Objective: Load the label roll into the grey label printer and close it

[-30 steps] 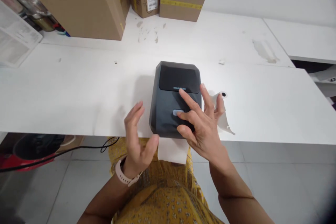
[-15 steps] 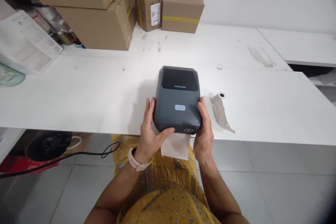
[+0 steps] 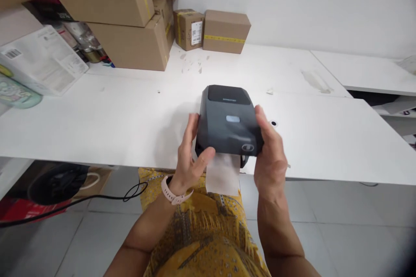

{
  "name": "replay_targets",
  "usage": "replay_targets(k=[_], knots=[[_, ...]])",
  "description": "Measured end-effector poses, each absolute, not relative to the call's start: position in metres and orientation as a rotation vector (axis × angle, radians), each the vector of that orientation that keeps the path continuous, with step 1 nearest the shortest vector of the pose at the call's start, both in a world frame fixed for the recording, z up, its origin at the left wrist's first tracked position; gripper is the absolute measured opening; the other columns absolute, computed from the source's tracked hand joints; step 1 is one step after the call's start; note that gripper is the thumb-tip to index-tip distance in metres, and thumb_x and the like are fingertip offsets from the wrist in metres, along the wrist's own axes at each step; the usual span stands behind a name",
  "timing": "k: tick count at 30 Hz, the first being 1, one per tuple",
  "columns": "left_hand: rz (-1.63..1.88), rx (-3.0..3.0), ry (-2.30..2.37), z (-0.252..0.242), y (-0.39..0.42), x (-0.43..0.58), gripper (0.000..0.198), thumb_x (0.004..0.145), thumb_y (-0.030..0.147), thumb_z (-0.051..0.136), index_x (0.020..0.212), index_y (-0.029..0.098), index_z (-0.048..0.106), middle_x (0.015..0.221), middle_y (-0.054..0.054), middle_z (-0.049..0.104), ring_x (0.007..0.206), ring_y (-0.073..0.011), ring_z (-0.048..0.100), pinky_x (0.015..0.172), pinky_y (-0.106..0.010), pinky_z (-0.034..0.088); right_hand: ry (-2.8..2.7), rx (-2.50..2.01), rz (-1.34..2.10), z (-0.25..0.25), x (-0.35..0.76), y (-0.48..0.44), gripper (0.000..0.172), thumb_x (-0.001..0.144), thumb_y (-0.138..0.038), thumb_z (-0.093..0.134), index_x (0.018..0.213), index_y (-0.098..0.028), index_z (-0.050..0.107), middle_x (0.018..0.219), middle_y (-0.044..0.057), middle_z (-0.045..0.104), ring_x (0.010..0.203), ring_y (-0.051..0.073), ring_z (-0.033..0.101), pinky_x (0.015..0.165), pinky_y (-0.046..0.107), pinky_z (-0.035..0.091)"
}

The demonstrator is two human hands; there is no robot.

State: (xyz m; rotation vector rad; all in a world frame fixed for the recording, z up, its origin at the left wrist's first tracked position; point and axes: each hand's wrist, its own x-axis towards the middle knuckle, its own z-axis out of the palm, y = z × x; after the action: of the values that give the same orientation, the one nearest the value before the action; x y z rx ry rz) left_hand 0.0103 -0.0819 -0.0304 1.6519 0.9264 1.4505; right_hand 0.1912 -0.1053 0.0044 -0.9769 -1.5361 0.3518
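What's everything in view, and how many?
Device: one, dark grey, centre
Paper strip: one, white, device's near edge
Paper roll: one, white, right of device
Cardboard boxes: at least six, brown, back and left
Printed box: one, white, far left
Rounded container: one, green, far left
Looped cable: one, black, lower left
Tabletop: one, white, under device
Patterned garment: one, yellow, bottom centre
Wristband: one, pink, left wrist
Left hand: one, bare, device's left
Right hand: one, bare, device's right

Cardboard boxes (image 3: 126,45) stand near a white carton (image 3: 48,62), with what may be a green bottle (image 3: 21,95) beside it.
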Motion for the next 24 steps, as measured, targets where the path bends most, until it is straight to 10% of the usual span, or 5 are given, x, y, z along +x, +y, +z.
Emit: replay_targets(k=[7,15,19,24], knots=[[1.588,1.443,0.955,-0.015,0.005,0.012,0.056,0.097,0.055,0.059,0.144,0.026,0.053,0.151,-0.011,0.058,0.147,-0.0315,0.048,0.124,-0.053,0.034,-1.711,-1.204,-0.198,0.095,0.192,-0.028,0.066,0.106,-0.062,0.015,0.134,-0.027,0.063,0.141,0.008,0.066,0.132,0.028,0.061,0.112,0.049,0.048],[1.109,1.418,0.928,-0.047,0.033,0.002,0.079,0.077,0.038,0.077,0.149,0.023,0.049,0.162,-0.013,0.044,0.152,-0.0379,0.037,0.12,-0.056,0.038,-1.713,-1.27,-0.321,0.128,0.224,0.138,0.073,0.102,-0.068,0.02,0.081,-0.019,0.069,0.085,0.008,0.074,0.088,0.025,0.074,0.076,0.042,0.055],[1.075,1.481,0.84,-0.05,0.029,-0.004,0.09,0.075,0.045,0.081,0.154,0.027,0.043,0.167,-0.012,0.037,0.155,-0.0381,0.032,0.122,-0.055,0.035,-1.75,-1.482,-0.27,0.141,0.224,0.161,0.084,0.098,-0.071,0.017,0.085,-0.01,0.073,0.093,0.012,0.075,0.097,0.028,0.074,0.085,0.048,0.05],[1.057,1.489,0.947,-0.051,0.027,-0.004,0.09,0.076,0.033,0.073,0.157,0.025,0.038,0.164,-0.015,0.041,0.147,-0.04,0.044,0.112,-0.056,0.045,-1.972,-1.078,-0.566,0.127,0.206,0.086,0.04,0.103,-0.053,0.047,0.118,-0.021,0.066,0.128,0.013,0.071,0.121,0.031,0.063,0.102,0.05,0.046]])
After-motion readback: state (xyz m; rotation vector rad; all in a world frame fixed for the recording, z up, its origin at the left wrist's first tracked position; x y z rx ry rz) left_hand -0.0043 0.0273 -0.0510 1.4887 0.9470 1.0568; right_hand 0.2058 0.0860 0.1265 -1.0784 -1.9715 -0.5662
